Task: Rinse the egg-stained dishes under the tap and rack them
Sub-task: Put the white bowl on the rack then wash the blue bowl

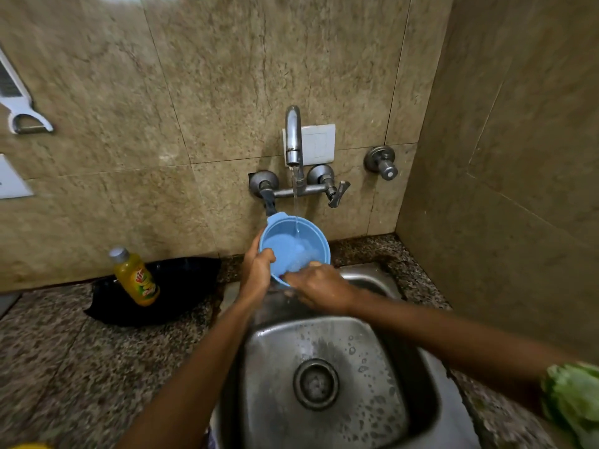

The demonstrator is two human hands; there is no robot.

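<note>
Left hand point(257, 270): fingers curled over the near-left rim of the bowl point(293, 244), gripping it and holding it tilted, its mouth turned up toward the viewer. Right hand point(319, 288): laid at the bowl's lower right edge, fingers reaching to the rim; whether they grip or merely press cannot be told. The bowl, blue plastic, sits above the back edge of the sink point(418, 413), directly under the tap point(293, 137). A thin stream of water point(295, 196) falls from the spout into the bowl, pooling and foaming in its lower part. The sink basin is steel, wet with droplets, with its drain point(316, 384) near the middle. On the counter point(64, 367) to the left stands a yellow bottle point(136, 277), leaning, in front of a black pan point(181, 286). At the right edge, leafy greens point(573, 400).
</note>
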